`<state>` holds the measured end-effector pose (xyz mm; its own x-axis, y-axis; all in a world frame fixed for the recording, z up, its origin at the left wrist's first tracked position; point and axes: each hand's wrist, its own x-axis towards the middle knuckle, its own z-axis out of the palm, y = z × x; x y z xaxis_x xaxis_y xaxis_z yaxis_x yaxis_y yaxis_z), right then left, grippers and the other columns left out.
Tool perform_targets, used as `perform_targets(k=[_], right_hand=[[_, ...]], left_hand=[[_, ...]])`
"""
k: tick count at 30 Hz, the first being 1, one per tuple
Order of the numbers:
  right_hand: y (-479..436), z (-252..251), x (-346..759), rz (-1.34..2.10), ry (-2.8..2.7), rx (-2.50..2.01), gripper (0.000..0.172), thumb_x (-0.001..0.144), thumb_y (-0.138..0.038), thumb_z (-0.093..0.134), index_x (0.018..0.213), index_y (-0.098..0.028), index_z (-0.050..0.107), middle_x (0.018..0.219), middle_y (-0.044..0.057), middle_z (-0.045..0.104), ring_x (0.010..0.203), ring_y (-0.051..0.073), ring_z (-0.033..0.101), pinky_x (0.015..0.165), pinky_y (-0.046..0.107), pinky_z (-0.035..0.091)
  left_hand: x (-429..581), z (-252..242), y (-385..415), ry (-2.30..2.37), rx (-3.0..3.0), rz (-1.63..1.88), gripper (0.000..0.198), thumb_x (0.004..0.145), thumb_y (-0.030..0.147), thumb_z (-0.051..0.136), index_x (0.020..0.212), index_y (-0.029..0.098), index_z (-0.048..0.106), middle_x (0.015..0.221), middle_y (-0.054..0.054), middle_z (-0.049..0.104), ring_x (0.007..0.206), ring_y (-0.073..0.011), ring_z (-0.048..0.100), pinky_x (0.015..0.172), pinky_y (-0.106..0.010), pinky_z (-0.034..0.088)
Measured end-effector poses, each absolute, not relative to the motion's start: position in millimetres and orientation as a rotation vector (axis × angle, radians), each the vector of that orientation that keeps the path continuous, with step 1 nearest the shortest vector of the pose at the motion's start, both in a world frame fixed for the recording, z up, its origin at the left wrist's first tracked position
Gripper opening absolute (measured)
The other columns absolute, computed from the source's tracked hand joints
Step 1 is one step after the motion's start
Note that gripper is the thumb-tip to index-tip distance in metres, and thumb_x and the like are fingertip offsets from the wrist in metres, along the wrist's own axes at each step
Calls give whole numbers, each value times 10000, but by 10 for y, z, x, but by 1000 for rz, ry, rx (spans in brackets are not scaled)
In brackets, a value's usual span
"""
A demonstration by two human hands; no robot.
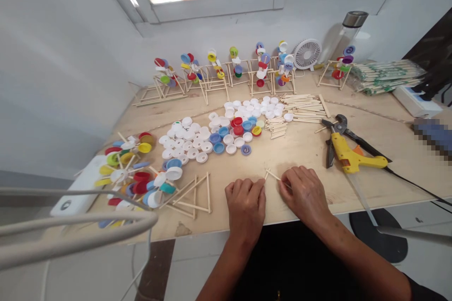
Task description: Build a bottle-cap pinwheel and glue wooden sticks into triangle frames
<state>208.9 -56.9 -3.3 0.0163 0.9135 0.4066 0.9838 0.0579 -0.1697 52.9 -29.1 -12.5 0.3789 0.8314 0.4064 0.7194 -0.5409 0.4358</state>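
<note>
Near the table's front edge, my left hand (246, 204) is closed on a thin wooden stick (266, 174), its fingers bent over the lower end. My right hand (304, 193) pinches a second wooden stick (274, 175) from the right. The two sticks meet at their far tips, forming a narrow peak between my hands. Left of my hands lie joined stick triangles (208, 193). Beyond them are white bottle caps (187, 138) and a few blue and red caps (238, 130). A yellow glue gun (349, 154) rests to the right of my right hand.
Stick frames with coloured cap wheels (261, 73) line the wall, beside a small white fan (307, 54) and a bottle (349, 28). Loose sticks (303, 108) lie mid-table, black-handled pliers (363, 143) at right. More cap wheels (122, 175) and a blurred pale bar (77, 235) are at left.
</note>
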Motion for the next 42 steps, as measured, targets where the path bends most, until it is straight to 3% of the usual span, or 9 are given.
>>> perform_targets(k=[18,23,31,42], right_hand=[[-550,-20,2101,-133,-1919,-1909,144,816,-198,512,672,-188,509,641,12,557,669,163,475,670,302,280],[-625,6,2197,-23,-1899,-1884,143,848,-260,507,730,-185,533,682,19,574,688,167,498,676,304,302],[-960,16,2435,78,-1806,-1841,125,870,-217,476,799,-185,574,729,25,588,710,165,494,686,310,329],[-1008,-20,2442,83,-1872,-1810,148,884,-204,480,865,-187,626,771,41,602,775,177,520,716,331,332]], left_hand=[[529,-117,-292,1407,2460,861,183,845,156,517,932,203,671,734,-23,611,706,-175,520,773,-361,346],[531,-92,-291,1399,2423,841,180,850,169,505,939,190,660,763,-36,632,730,-188,538,793,-377,349],[333,-12,-351,1326,2236,887,220,850,144,466,1001,193,618,786,-16,641,770,-174,569,833,-382,370],[167,1,-493,1411,2345,796,182,812,115,506,861,211,652,757,-15,620,751,-182,559,793,-382,367]])
